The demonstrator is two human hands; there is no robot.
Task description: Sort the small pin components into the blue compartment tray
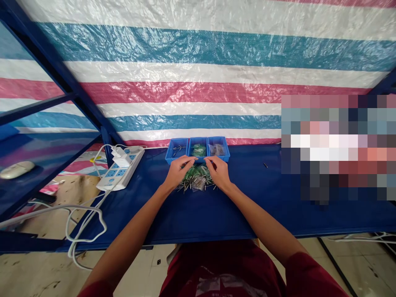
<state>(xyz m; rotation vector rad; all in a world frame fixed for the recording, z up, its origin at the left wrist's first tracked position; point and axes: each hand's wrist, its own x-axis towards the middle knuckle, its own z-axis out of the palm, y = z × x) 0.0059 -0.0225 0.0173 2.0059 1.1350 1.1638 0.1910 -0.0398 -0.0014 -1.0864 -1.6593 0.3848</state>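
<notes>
My left hand (178, 171) and my right hand (220, 171) are side by side at the front of a row of three blue bins. Fingers are pinched on both hands, their tips a short gap apart before the middle bin (198, 159). Whatever they pinch is too small to make out. Below and between them lies a pile of thin metal pins (189, 181), green packets (192, 172) and a clear plastic packet (199, 183). The left bin (173, 159) holds a few metal pins (178, 148). Green packets (198, 149) are in the middle bin, greyish clear packets (217, 149) in the right bin (223, 159).
A white power strip (116, 178) with plugged-in adapters stands left on the blue table (198, 225), its white cables (100, 222) looping over the edge. One loose dark pin (265, 165) lies to the right. Behind hangs a striped plastic sheet (201, 93). The far right is pixelated.
</notes>
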